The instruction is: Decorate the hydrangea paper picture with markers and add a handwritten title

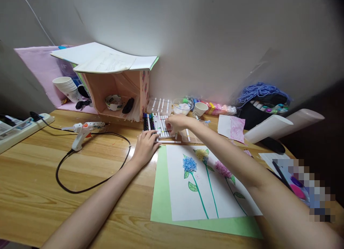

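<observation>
A row of markers (161,124), mostly white-barrelled with several dark ones at the left, lies in a clear tray at the back middle of the table. My left hand (146,145) rests at the tray's front left edge, its fingers stretched forward and touching it. Over the markers, my right hand (177,123) has its fingers bent down and pinched together; whatever is between them is hidden. Loose white markers (187,135) lie beside and in front of the tray. Below my right arm is a drawing (199,191) of blue, yellow and pink flowers on a green sheet (161,191).
A glue gun (82,132) with a looping black cord lies at left near a power strip (27,132). Behind stands a pink box (115,85) topped with paper. Paper cups (68,87), a clear bowl (182,106), blue yarn (262,93) and paper rolls (268,129) line the back.
</observation>
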### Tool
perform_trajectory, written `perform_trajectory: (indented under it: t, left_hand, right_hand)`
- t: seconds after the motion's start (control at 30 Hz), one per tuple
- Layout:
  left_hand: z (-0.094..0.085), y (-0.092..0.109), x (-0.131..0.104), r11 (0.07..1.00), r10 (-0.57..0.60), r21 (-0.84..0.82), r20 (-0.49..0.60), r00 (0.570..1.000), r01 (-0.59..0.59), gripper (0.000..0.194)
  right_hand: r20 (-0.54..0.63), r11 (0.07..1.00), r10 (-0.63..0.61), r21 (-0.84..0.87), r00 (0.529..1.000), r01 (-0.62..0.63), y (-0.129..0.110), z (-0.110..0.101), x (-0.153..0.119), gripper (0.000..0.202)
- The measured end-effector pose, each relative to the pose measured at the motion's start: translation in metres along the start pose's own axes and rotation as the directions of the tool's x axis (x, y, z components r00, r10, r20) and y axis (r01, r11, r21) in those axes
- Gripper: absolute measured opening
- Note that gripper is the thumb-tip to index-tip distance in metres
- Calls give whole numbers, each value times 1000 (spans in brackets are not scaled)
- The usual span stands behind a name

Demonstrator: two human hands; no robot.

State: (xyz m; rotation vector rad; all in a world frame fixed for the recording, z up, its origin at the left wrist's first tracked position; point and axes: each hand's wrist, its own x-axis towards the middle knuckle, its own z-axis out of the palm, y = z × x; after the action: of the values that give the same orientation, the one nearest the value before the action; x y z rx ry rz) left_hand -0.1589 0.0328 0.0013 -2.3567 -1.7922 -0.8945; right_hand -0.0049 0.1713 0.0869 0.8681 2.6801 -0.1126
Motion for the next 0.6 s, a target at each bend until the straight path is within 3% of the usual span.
perform_trajectory:
  t: [0.17, 0.6]
  left_hand:
    - [0, -1, 0, 1000, 5, -3, 1, 1000, -5, 24]
    - [-2, 0, 1, 1000, -6, 1, -33, 999, 7, 21]
  right_hand:
    - [52, 1000, 2, -22, 999, -1, 0, -3, 4, 33]
    - [-84, 999, -44, 17, 996, 45, 18, 7, 2, 19]
